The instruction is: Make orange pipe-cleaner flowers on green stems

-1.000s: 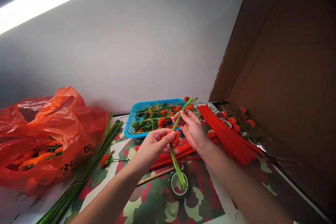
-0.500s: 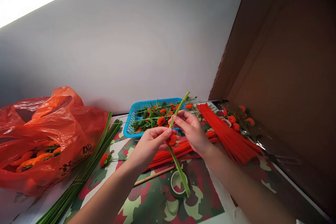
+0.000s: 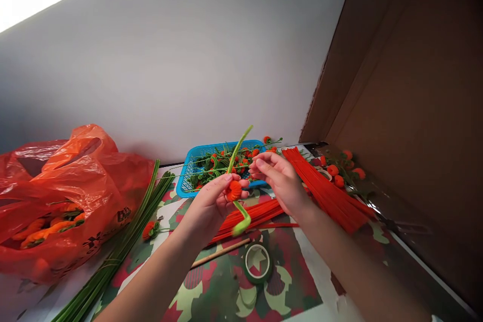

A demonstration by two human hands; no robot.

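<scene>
My left hand (image 3: 213, 196) is closed around an orange fuzzy flower head (image 3: 234, 190), which looks made of chenille stem. A light green chenille stem (image 3: 236, 150) is pinched at the flower, rising above my fingers. Its lower part (image 3: 243, 220) hangs below the flower with a bend near the tip. To the right, my right hand (image 3: 281, 181) is apart from the stem, fingers loosely bent and nothing visible in them. Beneath my hands lie red chenille stems (image 3: 260, 214). A roll of green tape (image 3: 268, 266) and a thin wooden stick (image 3: 221, 253) lie nearer.
Behind my hands, a blue basket (image 3: 184, 176) holds green pieces and orange flowers. Left are an orange plastic bag (image 3: 124, 171) and a green stem bundle (image 3: 124, 246). Right are a red stem bundle (image 3: 324, 191), several orange flowers (image 3: 334, 171) and a cardboard wall (image 3: 407, 110).
My right hand has let go of the green stem and moved slightly away. My left hand has shifted left with the flower. The stem's lower part, straight before, is now bent.
</scene>
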